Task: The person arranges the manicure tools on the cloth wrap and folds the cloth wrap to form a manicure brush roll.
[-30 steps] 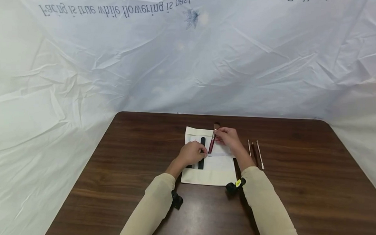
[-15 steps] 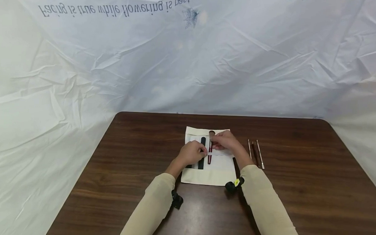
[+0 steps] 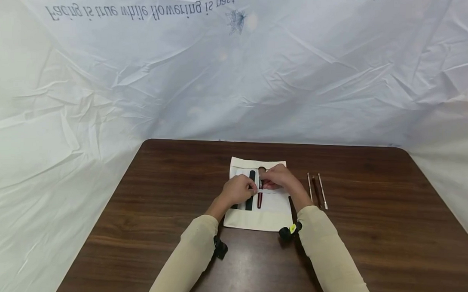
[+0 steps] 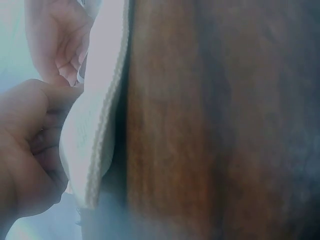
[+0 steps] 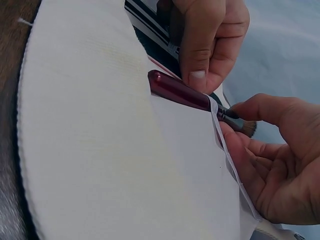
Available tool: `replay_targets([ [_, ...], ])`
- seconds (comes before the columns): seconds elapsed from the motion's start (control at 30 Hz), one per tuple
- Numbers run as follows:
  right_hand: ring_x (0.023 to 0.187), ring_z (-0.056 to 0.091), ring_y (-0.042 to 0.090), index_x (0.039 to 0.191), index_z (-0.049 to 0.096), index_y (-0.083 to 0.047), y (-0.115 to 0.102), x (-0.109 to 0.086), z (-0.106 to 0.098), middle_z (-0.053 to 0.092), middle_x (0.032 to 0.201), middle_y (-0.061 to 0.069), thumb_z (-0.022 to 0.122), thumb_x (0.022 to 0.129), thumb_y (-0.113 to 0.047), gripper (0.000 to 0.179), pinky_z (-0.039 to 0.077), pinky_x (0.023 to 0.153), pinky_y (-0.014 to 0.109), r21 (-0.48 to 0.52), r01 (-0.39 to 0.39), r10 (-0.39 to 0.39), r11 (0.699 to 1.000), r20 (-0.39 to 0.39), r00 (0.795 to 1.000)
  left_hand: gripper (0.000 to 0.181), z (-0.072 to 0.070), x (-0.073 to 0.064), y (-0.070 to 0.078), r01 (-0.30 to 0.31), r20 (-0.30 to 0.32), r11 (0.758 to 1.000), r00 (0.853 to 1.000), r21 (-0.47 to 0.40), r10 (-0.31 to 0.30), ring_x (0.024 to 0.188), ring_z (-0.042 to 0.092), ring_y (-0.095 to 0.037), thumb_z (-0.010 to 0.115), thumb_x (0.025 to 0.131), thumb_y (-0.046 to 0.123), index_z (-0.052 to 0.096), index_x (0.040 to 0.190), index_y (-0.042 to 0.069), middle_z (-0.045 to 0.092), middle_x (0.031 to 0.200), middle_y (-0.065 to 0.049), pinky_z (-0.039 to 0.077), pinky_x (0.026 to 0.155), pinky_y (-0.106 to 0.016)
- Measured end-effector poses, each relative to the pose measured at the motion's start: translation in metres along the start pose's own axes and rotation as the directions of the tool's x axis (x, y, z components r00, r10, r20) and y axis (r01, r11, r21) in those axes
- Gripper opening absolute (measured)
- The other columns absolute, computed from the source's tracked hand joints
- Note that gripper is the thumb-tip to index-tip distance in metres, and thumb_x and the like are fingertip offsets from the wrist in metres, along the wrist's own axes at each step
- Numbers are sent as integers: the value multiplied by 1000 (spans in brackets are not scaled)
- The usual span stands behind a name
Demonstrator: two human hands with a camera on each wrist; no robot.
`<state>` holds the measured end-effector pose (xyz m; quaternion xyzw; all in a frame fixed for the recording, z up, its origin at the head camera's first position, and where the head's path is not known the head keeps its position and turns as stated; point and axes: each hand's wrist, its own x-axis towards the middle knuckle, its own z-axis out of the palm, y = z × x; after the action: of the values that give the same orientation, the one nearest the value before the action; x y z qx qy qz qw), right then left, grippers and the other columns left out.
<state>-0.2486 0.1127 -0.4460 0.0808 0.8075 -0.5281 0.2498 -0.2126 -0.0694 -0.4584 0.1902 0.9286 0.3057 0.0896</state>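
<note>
My right hand (image 3: 278,175) pinches a makeup brush (image 5: 177,91) near its bristle end. The brush has a dark red handle, which passes under a thin white elastic band (image 5: 227,155) on an opened cream fabric roll (image 3: 258,222). Its handle end lies over the roll's white lining. My left hand (image 3: 238,190) pinches the band with thumb and finger, just beside the brush. A flat black strip-like item (image 3: 249,204) lies on the roll, partly under the left hand. Another dark item (image 3: 235,206) shows a little below that hand.
To the right of the roll, two thin light-coloured sticks (image 3: 323,192) and a dark brown one (image 3: 316,191) lie on the brown wooden table (image 3: 378,237). White sheeting (image 3: 278,100) hangs behind the table.
The right hand has moved the brush left and toward the body; its handle has slid under the band and out on the near side. The left hand stays in place.
</note>
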Motion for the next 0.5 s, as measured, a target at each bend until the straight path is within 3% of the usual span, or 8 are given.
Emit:
replay_targets([
  [0.27,45,56,1,69,70,-8,0,10,4,61,53,-7,65,93,-24,29,48,50,17,-171,82,-86,982,-15,996,13,-1,8,-10,-11,-8,1000,1000,25,11,56,50,-5,69,95,16,81,90,15,70,66,2,38,53,-21],
  [0.5,45,55,1,71,70,-7,0,19,6,60,53,-6,67,92,-25,28,47,50,18,-186,88,-96,979,-35,995,13,-2,17,-20,-26,-15,999,1000,33,27,56,50,-5,69,94,16,81,90,15,68,64,4,39,53,-21],
])
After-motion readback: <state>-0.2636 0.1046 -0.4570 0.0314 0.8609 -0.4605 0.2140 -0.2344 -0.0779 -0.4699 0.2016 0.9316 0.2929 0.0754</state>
